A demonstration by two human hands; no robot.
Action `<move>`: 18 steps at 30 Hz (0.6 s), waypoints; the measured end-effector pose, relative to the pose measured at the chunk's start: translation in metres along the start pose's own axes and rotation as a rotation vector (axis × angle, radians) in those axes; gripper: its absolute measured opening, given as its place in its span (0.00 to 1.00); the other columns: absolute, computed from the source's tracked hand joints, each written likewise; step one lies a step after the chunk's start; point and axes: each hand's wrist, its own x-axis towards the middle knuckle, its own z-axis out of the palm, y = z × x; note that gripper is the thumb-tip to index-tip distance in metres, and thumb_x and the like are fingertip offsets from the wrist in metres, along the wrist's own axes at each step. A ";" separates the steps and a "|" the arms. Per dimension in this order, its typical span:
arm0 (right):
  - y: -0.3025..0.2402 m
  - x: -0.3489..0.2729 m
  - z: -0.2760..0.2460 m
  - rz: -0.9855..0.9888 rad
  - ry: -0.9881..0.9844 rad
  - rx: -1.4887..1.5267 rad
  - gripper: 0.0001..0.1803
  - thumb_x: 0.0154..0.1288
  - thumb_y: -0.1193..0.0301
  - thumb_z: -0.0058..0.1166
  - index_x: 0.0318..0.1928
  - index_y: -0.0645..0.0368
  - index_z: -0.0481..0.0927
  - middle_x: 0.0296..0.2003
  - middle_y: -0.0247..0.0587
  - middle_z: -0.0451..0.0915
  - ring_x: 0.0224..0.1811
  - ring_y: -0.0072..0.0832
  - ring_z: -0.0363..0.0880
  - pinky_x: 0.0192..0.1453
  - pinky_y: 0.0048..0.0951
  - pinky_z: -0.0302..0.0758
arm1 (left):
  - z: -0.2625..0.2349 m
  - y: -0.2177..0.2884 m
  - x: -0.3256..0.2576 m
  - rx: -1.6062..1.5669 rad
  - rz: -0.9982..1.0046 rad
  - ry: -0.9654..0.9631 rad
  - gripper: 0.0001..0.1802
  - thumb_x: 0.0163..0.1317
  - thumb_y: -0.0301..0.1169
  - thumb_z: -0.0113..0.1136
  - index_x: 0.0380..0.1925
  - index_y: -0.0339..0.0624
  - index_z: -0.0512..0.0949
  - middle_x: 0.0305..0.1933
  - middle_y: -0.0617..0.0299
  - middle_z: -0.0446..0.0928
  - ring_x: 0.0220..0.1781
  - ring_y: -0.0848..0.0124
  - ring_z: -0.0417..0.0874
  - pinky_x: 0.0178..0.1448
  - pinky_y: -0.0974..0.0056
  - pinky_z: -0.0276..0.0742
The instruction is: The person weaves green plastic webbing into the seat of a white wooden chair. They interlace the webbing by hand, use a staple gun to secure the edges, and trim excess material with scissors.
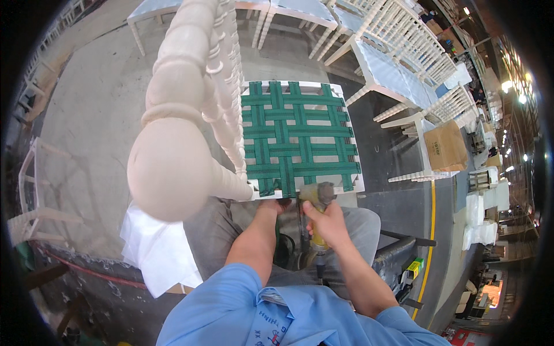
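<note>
In front of me is a white chair frame with turned, beaded posts (167,155), its seat covered by woven green webbing straps (297,135). My right hand (328,222) is wrapped round a yellow pneumatic staple gun (316,193), whose dark nose is close to the seat's near edge. A fitting and hose run down from its handle. My left hand (276,206) is at that same near edge, just left of the gun, beside a strap end. Its fingers are mostly hidden under the edge, and what they hold does not show.
Several white chairs with spindle backs (398,40) stand at the far right, one with a brown cardboard box (445,147) on it. White cloth or paper (158,248) lies left of my knee. A yellow-green small box (414,268) is at my right. A yellow line (428,248) crosses the floor.
</note>
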 end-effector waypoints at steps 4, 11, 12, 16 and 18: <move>-0.004 -0.021 -0.041 -0.056 0.089 0.011 0.15 0.69 0.65 0.62 0.46 0.61 0.75 0.29 0.34 0.78 0.17 0.19 0.72 0.19 0.25 0.70 | -0.007 -0.008 -0.017 0.223 -0.172 -0.030 0.22 0.68 0.54 0.50 0.40 0.48 0.79 0.39 0.56 0.82 0.44 0.52 0.85 0.47 0.42 0.80; 0.008 -0.050 -0.077 -0.099 0.106 0.097 0.13 0.69 0.66 0.62 0.42 0.63 0.77 0.30 0.35 0.79 0.17 0.21 0.73 0.18 0.26 0.70 | -0.018 -0.027 -0.054 1.305 0.225 0.328 0.26 0.63 0.43 0.61 0.58 0.40 0.76 0.51 0.50 0.82 0.54 0.53 0.82 0.56 0.50 0.79; 0.007 -0.052 -0.078 -0.118 0.100 0.120 0.13 0.69 0.66 0.62 0.42 0.63 0.77 0.30 0.35 0.79 0.17 0.21 0.73 0.18 0.26 0.70 | -0.018 -0.026 -0.062 1.389 0.306 0.263 0.25 0.62 0.39 0.61 0.58 0.39 0.77 0.51 0.51 0.82 0.54 0.56 0.82 0.57 0.53 0.78; 0.020 -0.057 -0.084 -0.124 0.092 0.174 0.14 0.69 0.64 0.63 0.43 0.62 0.76 0.30 0.35 0.79 0.17 0.21 0.74 0.19 0.26 0.71 | 0.001 -0.022 -0.104 1.408 0.278 0.021 0.15 0.61 0.27 0.57 0.45 0.33 0.84 0.47 0.54 0.83 0.50 0.66 0.78 0.59 0.58 0.72; 0.021 -0.056 -0.089 -0.123 0.083 0.189 0.15 0.69 0.64 0.63 0.43 0.62 0.75 0.30 0.35 0.79 0.17 0.21 0.74 0.19 0.26 0.71 | -0.002 -0.015 -0.137 1.431 0.324 -0.250 0.18 0.63 0.30 0.60 0.51 0.34 0.81 0.45 0.58 0.84 0.47 0.70 0.78 0.58 0.61 0.72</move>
